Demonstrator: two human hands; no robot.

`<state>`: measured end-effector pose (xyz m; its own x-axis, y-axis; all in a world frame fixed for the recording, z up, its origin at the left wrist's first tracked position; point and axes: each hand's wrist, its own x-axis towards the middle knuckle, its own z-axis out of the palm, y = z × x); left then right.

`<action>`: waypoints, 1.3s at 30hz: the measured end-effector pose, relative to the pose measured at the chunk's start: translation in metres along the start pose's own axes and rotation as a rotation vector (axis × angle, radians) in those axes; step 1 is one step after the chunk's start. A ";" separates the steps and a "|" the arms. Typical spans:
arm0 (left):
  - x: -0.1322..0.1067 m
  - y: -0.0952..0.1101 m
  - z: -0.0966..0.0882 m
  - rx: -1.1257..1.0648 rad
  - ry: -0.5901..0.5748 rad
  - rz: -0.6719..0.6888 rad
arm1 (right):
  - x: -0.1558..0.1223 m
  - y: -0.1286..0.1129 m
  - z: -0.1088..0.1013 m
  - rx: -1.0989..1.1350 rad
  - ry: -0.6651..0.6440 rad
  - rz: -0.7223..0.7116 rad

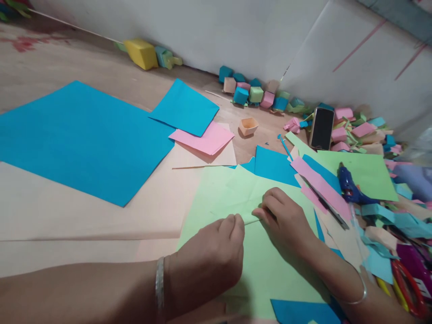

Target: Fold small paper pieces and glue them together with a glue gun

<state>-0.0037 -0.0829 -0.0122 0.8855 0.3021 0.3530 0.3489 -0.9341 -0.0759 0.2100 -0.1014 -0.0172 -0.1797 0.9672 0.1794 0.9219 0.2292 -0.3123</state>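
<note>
My left hand (pixel 216 252) and my right hand (pixel 286 220) both pinch the near edge of a light green paper (pixel 236 193). A short folded strip of that edge shows between my fingertips, and faint creases run across the paper. Beneath it lies a larger light green sheet (pixel 259 265). The fingertips of both hands partly cover the edge. Just beyond the green paper are blue paper pieces (pixel 275 164). A small peach paper box (pixel 248 127), its top uncovered, stands farther back.
Left lies a big blue sheet (pixel 81 139); a smaller blue square (pixel 189 108) overlaps pink paper (pixel 205 139). At right are a phone (pixel 322 128), a blue glue gun (pixel 351 184), a dark slim tool (pixel 326 202) and red-handled scissors (pixel 408 288). Several paper cubes (pixel 256 94) line the wall.
</note>
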 end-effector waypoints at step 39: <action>0.008 -0.005 0.002 -0.023 -0.136 0.064 | -0.003 0.000 0.003 -0.013 0.018 0.001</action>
<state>0.0019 -0.0752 -0.0113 0.9396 0.2636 0.2185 0.2848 -0.9559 -0.0719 0.2100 -0.1040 -0.0206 -0.1729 0.9652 0.1960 0.9265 0.2270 -0.3002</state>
